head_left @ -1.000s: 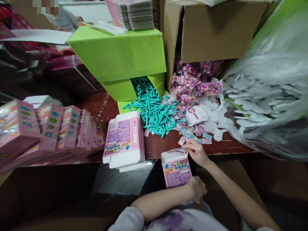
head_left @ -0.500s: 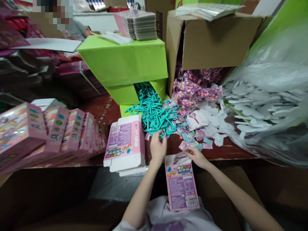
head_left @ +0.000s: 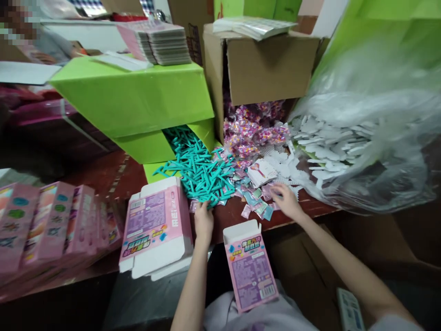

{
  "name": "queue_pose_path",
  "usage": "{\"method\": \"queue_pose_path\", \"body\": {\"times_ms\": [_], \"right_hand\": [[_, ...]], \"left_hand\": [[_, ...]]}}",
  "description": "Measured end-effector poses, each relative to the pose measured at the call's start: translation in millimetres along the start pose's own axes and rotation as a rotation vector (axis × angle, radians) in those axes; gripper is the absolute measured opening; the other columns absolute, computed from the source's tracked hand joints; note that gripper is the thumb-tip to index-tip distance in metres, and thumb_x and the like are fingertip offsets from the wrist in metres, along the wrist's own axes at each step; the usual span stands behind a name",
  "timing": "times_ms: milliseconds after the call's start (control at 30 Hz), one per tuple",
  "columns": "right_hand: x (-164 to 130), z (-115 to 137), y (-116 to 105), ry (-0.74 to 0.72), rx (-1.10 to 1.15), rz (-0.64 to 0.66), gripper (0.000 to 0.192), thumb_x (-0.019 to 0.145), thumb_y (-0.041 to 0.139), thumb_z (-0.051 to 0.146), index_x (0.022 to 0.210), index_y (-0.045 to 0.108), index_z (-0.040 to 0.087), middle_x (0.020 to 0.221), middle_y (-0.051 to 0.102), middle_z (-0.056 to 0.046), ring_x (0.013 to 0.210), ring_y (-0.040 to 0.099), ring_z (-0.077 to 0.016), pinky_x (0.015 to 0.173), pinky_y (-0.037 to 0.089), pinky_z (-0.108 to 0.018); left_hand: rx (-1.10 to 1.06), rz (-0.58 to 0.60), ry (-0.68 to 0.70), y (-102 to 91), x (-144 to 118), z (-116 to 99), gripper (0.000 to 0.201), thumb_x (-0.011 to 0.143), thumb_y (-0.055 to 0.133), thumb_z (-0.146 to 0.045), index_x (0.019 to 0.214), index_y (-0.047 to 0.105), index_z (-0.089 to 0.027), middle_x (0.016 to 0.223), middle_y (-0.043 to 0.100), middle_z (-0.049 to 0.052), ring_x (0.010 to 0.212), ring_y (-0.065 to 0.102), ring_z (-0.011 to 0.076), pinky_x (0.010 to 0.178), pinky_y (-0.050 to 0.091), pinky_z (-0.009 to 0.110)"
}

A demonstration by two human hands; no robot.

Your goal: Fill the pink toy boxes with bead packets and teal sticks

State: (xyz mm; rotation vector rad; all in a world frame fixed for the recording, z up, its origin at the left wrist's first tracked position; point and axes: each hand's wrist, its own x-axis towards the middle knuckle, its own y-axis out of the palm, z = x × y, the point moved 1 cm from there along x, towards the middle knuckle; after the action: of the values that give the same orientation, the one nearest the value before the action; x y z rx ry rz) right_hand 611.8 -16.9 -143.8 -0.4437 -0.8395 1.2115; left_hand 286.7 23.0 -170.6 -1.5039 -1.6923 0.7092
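Print covers the small pink box and the flat pink cartons — none legible.

Teal plastic sticks: loose heap, slim and pointed, spilling from the open mouth of a tipped green carton onto the worktop; lying crisscross, near edge of the heap touching the left hand.

Small sachets: flat foil-like packets, pink, teal and pale, scattered in a thin layer on the worktop just right of the sticks; some overlap; right-hand fingers rest among them.

Pink box: small printed carton, purple panel with barcode facing up, top flap open and white inside; lies tilted on the lap below the worktop edge, between both forearms, untouched.
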Motion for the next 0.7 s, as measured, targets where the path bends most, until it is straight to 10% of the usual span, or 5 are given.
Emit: {"method": "queue_pose_path", "body": {"times_ms": [233,500,700], "right_hand": [[114.0,-96.5,-65.1,0.377,-0.347,-0.203,0.038,0.084,0.044,0.018,0.117,0.058,0.005,0.115,0.06,-0.022,0.109,0.055,-0.027,0.097,0.039,-0.039],[160.4,-113.8,-30.5,0.674,-0.401,-0.168,0.045,0.079,0.062,0.038,0.105,0.063,0.002,0.102,0.062,-0.028,0.102,0.058,-0.0353,0.088,0.041,-0.046],[177.3,-117.5,-21.0,0.873,-0.371,-0.27,0.041,0.072,0.064,0.023,0.107,0.061,0.001,0.105,0.06,-0.03,0.102,0.056,-0.0383,0.087,0.04,-0.053]], "left_hand": [[-0.354,-0.275,0.067,-4.3,-7.1,-7.7,0.021,0.079,0.061,-0.029,0.095,0.069,-0.017,0.089,0.067,0.007,0.082,0.062,0.0197,0.075,0.05,0.031],[-0.806,-0.432,-0.212,-16.3,-3.4,-34.6,0.025,0.078,0.064,-0.037,0.089,0.066,-0.015,0.088,0.067,0.004,0.086,0.063,0.017,0.082,0.05,0.031],[-0.92,-0.412,0.014,-32.4,1.7,-59.9,0.014,0.088,0.053,-0.03,0.096,0.052,-0.019,0.096,0.065,0.006,0.099,0.064,0.0181,0.09,0.048,0.034]]}}
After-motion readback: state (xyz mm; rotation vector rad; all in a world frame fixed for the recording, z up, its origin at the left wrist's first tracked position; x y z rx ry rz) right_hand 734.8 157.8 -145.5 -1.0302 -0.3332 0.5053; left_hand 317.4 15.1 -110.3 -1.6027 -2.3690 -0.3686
